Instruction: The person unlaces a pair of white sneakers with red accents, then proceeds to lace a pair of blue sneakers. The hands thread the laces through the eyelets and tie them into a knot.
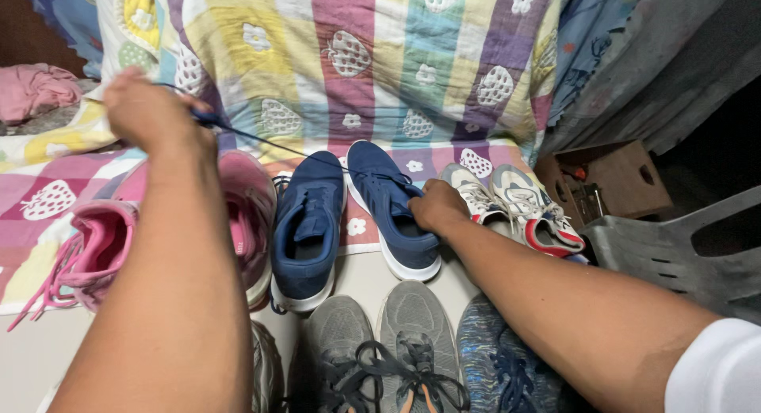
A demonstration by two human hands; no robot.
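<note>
A pair of navy blue sneakers stands in the middle, the left shoe (305, 231) and the right shoe (388, 207). My right hand (436, 207) presses on the tongue of the right navy shoe. My left hand (151, 112) is raised at the upper left, closed on the end of a dark blue lace (269, 142). The lace runs taut from that hand down to the right navy shoe.
Pink sneakers (103, 250) lie at left, white and grey sneakers with red trim (515, 207) at right, grey sneakers (372, 349) and a mottled blue shoe (499, 365) in front. A patchwork quilt (380, 56) hangs behind. A grey plastic chair (682, 254) and a brown box (610, 179) stand right.
</note>
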